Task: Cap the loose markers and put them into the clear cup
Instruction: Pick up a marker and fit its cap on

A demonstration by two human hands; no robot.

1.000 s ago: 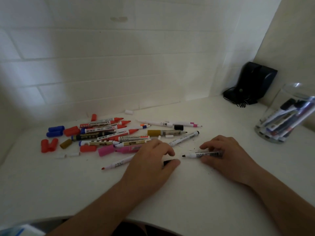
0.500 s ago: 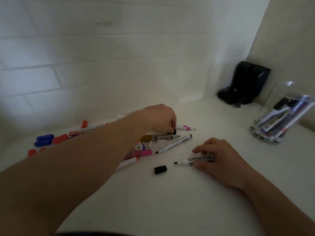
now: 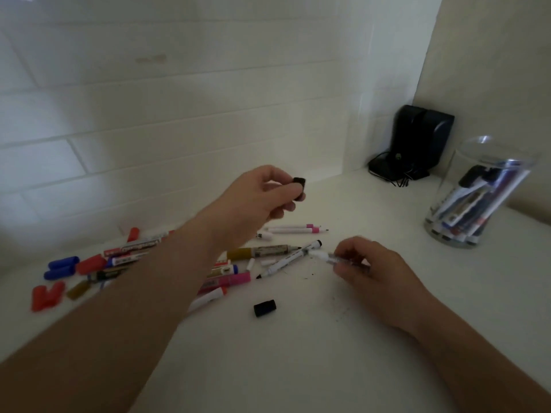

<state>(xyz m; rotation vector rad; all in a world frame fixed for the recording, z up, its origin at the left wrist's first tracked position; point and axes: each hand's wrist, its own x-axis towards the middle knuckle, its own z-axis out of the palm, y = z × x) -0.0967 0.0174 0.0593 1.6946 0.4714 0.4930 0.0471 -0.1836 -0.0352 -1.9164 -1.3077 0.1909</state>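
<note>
- My left hand point(image 3: 253, 201) pinches a black cap point(image 3: 299, 189) at its fingertips.
- My right hand point(image 3: 369, 272) grips a marker point(image 3: 328, 257), blurred; tip probably leftward.
- I'd align the cap's mouth, then push straight.

1. A white wall point(image 3: 185, 93) of long rectangular tiles fills the upper left and centre of the frame.
2. A plain beige wall point(image 3: 492, 61) closes the upper right, meeting the tiled one in a corner.
3. A white tabletop point(image 3: 298, 368) spreads across the lower half.
4. A black device point(image 3: 420, 135) with tangled cords stands in the corner, right of centre.
5. Light is dim, brightest at the left.
</note>
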